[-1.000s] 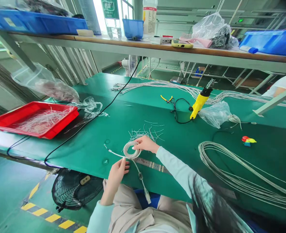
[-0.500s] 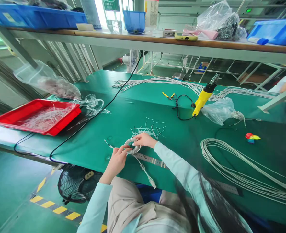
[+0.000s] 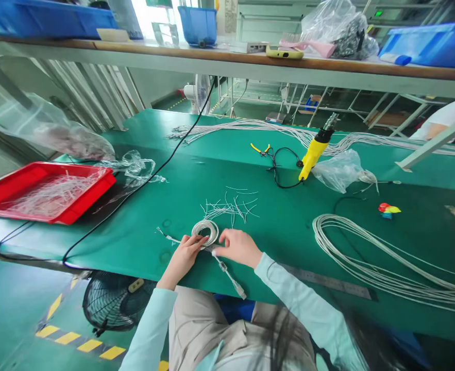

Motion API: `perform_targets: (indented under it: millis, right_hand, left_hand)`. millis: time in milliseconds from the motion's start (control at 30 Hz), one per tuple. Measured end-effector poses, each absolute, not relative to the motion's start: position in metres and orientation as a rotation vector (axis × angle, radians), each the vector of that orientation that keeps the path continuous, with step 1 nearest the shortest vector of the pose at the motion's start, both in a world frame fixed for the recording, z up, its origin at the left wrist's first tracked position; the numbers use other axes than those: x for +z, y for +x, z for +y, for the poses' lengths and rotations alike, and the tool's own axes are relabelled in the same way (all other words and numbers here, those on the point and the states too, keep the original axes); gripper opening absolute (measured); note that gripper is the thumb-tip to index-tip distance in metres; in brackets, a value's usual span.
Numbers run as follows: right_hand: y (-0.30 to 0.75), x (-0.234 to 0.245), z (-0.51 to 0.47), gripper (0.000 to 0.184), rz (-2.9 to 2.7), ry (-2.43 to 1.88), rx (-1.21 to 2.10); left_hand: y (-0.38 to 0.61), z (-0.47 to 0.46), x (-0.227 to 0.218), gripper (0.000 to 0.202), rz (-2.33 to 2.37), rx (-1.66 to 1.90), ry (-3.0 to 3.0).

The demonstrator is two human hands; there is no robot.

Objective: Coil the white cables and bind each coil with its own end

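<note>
A small coil of grey-white cable lies on the green table just in front of me. My left hand pinches the coil's near edge with its fingers closed. At the same spot my right hand grips the cable, fingers curled round it. One loose end with a plug trails off the table's front edge toward my lap; a short end sticks out to the left. Short cut wire ties lie scattered just behind the coil.
A red tray of ties sits at the left, with a black cord running past it. A yellow tool, pliers and plastic bag lie farther back. Long cable loops fill the right. Another person's arm shows far right.
My right hand moved from the coil's far side to its near right side and closed on the cable. My left hand came up from the table edge to the coil.
</note>
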State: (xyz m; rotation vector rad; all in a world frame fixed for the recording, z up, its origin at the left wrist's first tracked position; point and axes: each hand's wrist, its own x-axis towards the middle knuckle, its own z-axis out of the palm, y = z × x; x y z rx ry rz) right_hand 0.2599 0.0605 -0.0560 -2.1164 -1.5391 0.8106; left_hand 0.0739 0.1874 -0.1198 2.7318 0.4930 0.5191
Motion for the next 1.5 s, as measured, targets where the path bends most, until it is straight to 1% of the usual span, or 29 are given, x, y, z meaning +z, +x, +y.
perform_targets:
  millis: [167, 400, 467, 533, 667, 767, 900, 1133, 1500]
  right_hand:
    - [0.265, -0.056, 0.036, 0.024, -1.721, -2.159, 0.977]
    - [0.285, -0.051, 0.051, 0.020, -1.852, -2.121, 0.977]
    - [0.281, -0.051, 0.049, 0.019, -1.855, -2.121, 0.905]
    - [0.269, -0.052, 0.046, 0.019, -1.831, -2.147, 0.766]
    - [0.235, -0.063, 0.043, 0.025, -1.738, -2.219, 0.451]
    - [0.218, -0.079, 0.048, 0.011, -1.666, -2.292, 0.304]
    - [0.212, -0.096, 0.054, 0.009, -1.605, -2.338, 0.160]
    - [0.210, -0.106, 0.053, 0.007, -1.584, -2.324, 0.071]
    - [0.210, -0.107, 0.054, 0.012, -1.510, -2.329, 0.111]
  left_hand:
    - [0.074, 0.189, -0.121, 0.035, 0.487, 0.528, 2.724]
    - [0.076, 0.191, -0.122, 0.038, 0.490, 0.563, 2.713]
    - [0.076, 0.191, -0.123, 0.037, 0.489, 0.569, 2.711]
    - [0.076, 0.193, -0.125, 0.037, 0.484, 0.579, 2.708]
    - [0.076, 0.195, -0.127, 0.036, 0.470, 0.612, 2.697]
    - [0.077, 0.198, -0.129, 0.036, 0.465, 0.630, 2.689]
    - [0.077, 0.199, -0.130, 0.036, 0.461, 0.635, 2.686]
    - [0.078, 0.200, -0.130, 0.036, 0.454, 0.619, 2.684]
    - [0.078, 0.201, -0.130, 0.037, 0.440, 0.617, 2.672]
